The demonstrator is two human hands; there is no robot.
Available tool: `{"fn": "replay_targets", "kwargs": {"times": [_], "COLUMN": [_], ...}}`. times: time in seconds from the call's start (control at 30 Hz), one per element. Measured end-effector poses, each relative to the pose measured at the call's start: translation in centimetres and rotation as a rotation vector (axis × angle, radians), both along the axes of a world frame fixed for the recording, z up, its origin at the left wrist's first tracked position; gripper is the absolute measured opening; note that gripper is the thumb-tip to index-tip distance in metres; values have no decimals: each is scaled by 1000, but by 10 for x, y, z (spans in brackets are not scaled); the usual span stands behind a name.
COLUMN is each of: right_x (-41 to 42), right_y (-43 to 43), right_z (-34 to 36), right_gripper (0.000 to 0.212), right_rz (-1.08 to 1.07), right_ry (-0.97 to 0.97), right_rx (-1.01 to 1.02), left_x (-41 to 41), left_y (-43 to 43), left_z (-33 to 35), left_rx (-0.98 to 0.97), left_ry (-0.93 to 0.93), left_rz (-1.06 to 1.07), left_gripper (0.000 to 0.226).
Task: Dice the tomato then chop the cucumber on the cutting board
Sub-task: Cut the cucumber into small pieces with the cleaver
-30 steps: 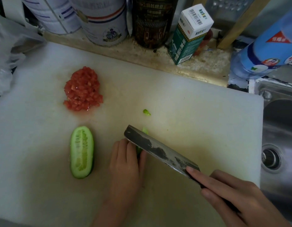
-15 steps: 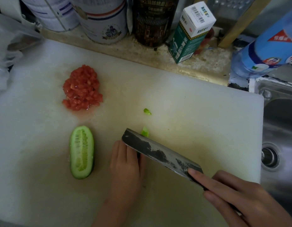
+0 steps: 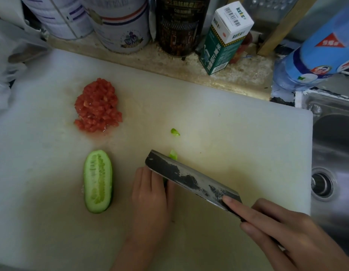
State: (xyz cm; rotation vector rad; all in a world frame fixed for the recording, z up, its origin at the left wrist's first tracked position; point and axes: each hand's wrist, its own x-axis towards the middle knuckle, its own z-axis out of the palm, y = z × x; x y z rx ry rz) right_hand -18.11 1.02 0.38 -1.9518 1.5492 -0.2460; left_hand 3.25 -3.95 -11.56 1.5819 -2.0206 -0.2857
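While left hand (image 3: 150, 194) curls on the cucumber piece (image 3: 173, 155) — right hand (image 3: 287, 237) grips the cleaver (image 3: 185, 177) beside it

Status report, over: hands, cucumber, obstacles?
Left hand holds green cucumber piece under dark steel cleaver; right hand grips it. Other cucumber half untouched; red diced tomato done. Green scrap ahead.
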Motion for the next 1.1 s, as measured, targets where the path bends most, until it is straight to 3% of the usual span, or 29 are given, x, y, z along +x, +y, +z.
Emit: {"fn": "replay_targets", "kwargs": {"times": [0.2,0.43,0.63,0.97,1.1], "right_x": [3,-2,-7,-2,-3], "right_y": [0,-13,-17,-39,-33], "right_z": [4,-5,-14,-42,-33], "right_gripper": [39,42,41,42,40], "right_rz": [-19,34,14,-4,-56], "right_ry": [16,30,-52,-29,-143], "right_rx": [29,73,75,96,76], "left_x": [-1,-5,-5,-3,-3], "left_y": [-1,0,-2,-2,-1], "left_z": [1,0,2,3,0], "left_rx": [-19,-57,-27,-12,-17], "left_ry": [12,-30,-30,-15,-1], "left_rz": [-12,12,15,21,25], "left_gripper": [17,32,32,31,33]}}
